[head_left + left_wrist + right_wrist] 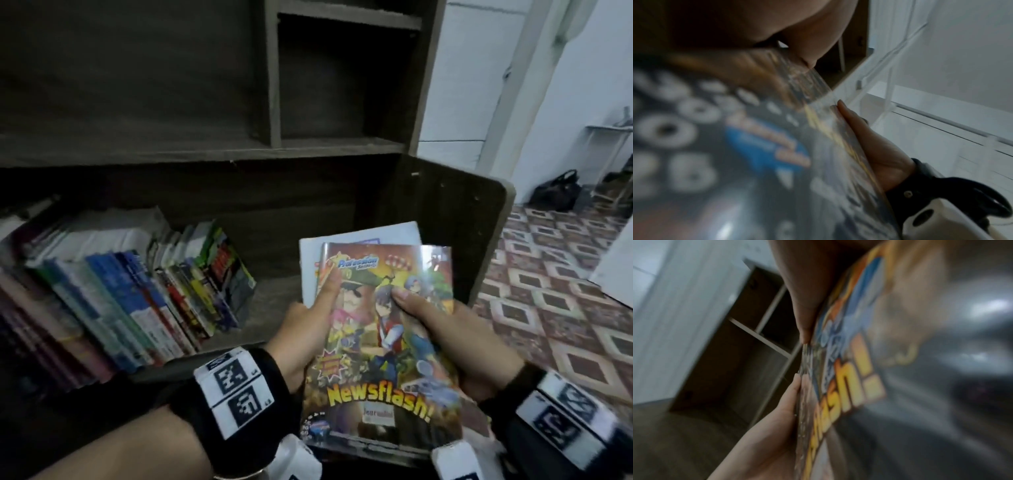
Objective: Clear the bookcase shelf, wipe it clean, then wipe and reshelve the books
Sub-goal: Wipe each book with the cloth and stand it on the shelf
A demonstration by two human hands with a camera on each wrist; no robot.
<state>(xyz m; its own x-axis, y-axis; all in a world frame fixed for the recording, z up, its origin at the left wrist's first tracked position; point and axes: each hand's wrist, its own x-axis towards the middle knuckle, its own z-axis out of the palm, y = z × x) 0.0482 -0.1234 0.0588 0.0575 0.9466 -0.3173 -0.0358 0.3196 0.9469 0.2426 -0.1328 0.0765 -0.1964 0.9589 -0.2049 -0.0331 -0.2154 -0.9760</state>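
**Both hands on a comic before the lower shelf**

Left hand [310, 334] and right hand [442, 329] grasp one glossy comic [380, 346] between them, thumbs pressed on its front cover and fingers curled behind; the wrist views confirm a thumb above and fingers below each side edge. Comic: held nearly flat and tilted up at its far end, long axis running away from the body toward the bookcase [342, 147], the title end nearest the wrists. White book [359, 236]: lies just behind the comic, its top and left margin projecting; whether one hand or both carry it cannot be told.

Beyond the fingertips lies the lower shelf [274, 291]. Bare board shows directly ahead of the left hand. To the left of that hand stands a leaning row of books [137, 291], spines toward the viewer, tilted so that the tops fall leftward. The gap between the row's last book and the side panel [445, 222], which rises just beyond the right hand, is judged the open room for reshelving.

Judgement: the comic's long axis already points into that gap, so standing it upright beside the row calls for turning it on edge; the left hand is nearer the row. The panel's edge, close on the right, limits sideways swing.

Farther off, the upper compartments [342, 78] hold nothing visible.
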